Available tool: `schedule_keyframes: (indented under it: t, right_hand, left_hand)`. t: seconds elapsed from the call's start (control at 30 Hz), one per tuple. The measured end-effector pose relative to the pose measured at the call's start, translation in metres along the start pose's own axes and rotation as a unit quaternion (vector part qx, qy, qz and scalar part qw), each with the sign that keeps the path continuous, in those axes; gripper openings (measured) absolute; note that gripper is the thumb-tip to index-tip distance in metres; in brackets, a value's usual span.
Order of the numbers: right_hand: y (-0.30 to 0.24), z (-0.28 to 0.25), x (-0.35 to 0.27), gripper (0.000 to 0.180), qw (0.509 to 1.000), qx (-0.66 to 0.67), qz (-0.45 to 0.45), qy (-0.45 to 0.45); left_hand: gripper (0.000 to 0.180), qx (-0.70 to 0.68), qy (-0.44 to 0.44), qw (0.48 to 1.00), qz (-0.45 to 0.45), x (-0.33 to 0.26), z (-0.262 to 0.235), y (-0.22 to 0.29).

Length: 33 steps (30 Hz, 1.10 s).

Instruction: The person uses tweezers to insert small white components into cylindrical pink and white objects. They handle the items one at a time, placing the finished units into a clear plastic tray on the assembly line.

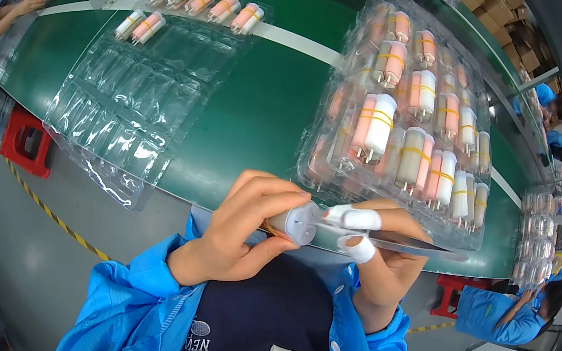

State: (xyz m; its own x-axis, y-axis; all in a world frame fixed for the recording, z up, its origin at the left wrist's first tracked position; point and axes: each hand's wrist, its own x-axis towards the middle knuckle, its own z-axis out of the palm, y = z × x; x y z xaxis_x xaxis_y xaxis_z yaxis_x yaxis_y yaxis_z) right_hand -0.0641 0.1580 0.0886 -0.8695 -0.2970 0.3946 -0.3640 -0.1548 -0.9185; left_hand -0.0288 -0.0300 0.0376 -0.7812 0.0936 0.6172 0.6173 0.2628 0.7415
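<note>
My left hand (241, 231) grips a small white cylinder (297, 222) with a yellow band, held close to my chest with its flat end facing up. My right hand (385, 251), with white finger cots on two fingertips, holds metal tweezers (414, 247) whose tip rests at the cylinder's end. Both hands are above my blue jacket, just in front of the green belt (263, 101). To the right of the hands lies a stack of clear blister trays (403, 121) filled with banded white and pink cylinders.
A mostly empty clear blister tray (141, 98) lies on the belt at left, with several pink and white cylinders (204, 3) at its far end. A red stool (27, 143) stands on the floor at left. Other workers in blue sit at right (505, 315) and far left (0, 28).
</note>
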Motion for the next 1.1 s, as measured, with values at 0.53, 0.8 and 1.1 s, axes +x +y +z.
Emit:
schedule_keyframes:
  t: [0.53,0.8,1.1]
  right_hand:
    - [0.0056,0.0026,-0.0039,0.019,0.999,-0.04,-0.012,0.0]
    - [0.0081,0.0018,-0.0031,0.019,0.998,-0.058,-0.007,0.001]
    - [0.0083,0.0033,-0.0025,0.016,0.999,-0.052,-0.009,0.007]
  left_hand:
    - [0.048,-0.111,0.008,0.992,-0.061,-0.0083,0.0045,-0.002]
    - [0.048,-0.108,0.009,0.992,-0.069,-0.0088,0.0058,-0.0028]
    - [0.047,-0.094,0.018,0.994,-0.046,-0.0089,0.007,-0.0057]
